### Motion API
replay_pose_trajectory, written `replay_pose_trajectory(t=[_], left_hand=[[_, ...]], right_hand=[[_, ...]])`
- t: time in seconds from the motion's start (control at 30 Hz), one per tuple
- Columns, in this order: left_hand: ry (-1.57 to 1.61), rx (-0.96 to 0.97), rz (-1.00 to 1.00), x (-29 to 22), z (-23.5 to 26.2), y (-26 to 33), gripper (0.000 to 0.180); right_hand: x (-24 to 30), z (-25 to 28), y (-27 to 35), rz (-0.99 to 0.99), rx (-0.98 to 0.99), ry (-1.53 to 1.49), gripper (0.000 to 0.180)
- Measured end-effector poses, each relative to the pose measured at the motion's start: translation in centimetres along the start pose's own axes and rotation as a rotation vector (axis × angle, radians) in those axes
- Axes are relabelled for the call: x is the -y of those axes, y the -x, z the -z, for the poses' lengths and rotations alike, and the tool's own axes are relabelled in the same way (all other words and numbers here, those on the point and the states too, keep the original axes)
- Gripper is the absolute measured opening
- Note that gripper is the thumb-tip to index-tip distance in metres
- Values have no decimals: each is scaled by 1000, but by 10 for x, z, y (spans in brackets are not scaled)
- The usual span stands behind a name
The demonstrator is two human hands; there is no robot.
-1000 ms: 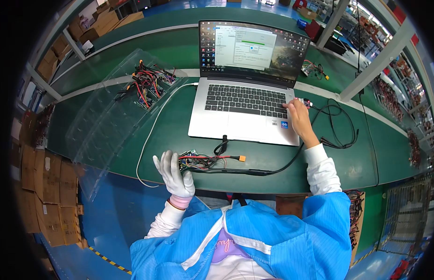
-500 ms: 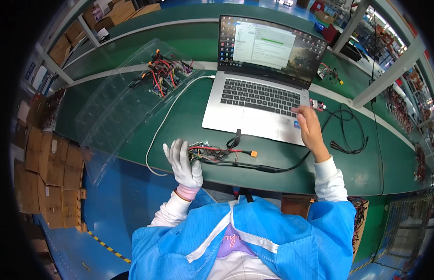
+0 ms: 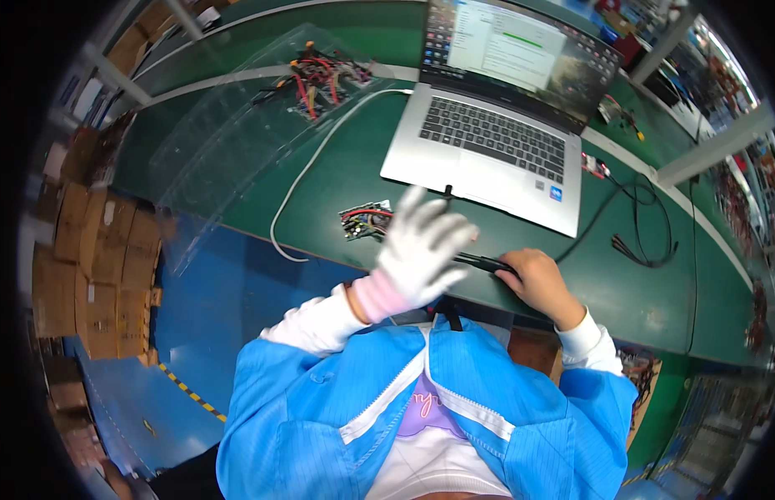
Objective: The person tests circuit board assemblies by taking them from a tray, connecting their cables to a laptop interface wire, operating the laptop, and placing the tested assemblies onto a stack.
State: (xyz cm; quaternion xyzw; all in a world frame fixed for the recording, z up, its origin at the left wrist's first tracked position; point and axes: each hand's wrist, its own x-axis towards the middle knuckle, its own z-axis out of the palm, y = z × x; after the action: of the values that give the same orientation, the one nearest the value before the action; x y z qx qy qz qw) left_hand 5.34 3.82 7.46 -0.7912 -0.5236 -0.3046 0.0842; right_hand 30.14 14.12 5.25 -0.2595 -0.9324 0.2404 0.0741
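Bare, my right hand (image 3: 537, 282) pinches a black cable (image 3: 482, 262) near the table's front edge. My left hand (image 3: 421, 246), in a white glove with a pink cuff, hovers over the wires to the left of it. Its fingers are spread and slightly blurred, and I see nothing held in them. Beside its fingertips lies a small circuit board (image 3: 352, 223) with red and black leads, which the glove partly covers. Behind both hands stands an opened silver laptop (image 3: 508, 196), its screen lit with a window and a green bar.
A clear plastic tray (image 3: 200, 171) lies on the left of the green table (image 3: 308, 218), with several wired circuit boards (image 3: 321, 79) at its far end. A white cable (image 3: 297, 179) curves in front of it. Right of the laptop are a small red-lit module (image 3: 594, 165) and coiled black cable (image 3: 667, 250).
My right hand has left the laptop's keyboard and come down to the black cable. My left hand has moved right from the circuit board, over its wires. The view has shifted.
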Motion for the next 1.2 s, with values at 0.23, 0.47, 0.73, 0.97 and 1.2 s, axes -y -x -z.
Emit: replay_pose_trajectory(t=[0.23, 0.47, 0.73, 0.97, 1.2], left_hand=[[-4, 238, -146, -28, -48, -24, 34], [277, 307, -262, -12, -58, -35, 31], [415, 316, -286, 12, -43, -41, 23], [277, 246, -242, 25, -50, -52, 23], [116, 145, -130, 27, 5, -29, 65]], right_hand=[[13, 0, 17, 95, -275, 68, 16], [-7, 1, 27, 265, -306, 114, 14], [-43, 10, 39, 375, -393, 103, 15], [-52, 16, 44, 130, -422, 159, 14], [-34, 9, 46, 19, -417, 252, 29]])
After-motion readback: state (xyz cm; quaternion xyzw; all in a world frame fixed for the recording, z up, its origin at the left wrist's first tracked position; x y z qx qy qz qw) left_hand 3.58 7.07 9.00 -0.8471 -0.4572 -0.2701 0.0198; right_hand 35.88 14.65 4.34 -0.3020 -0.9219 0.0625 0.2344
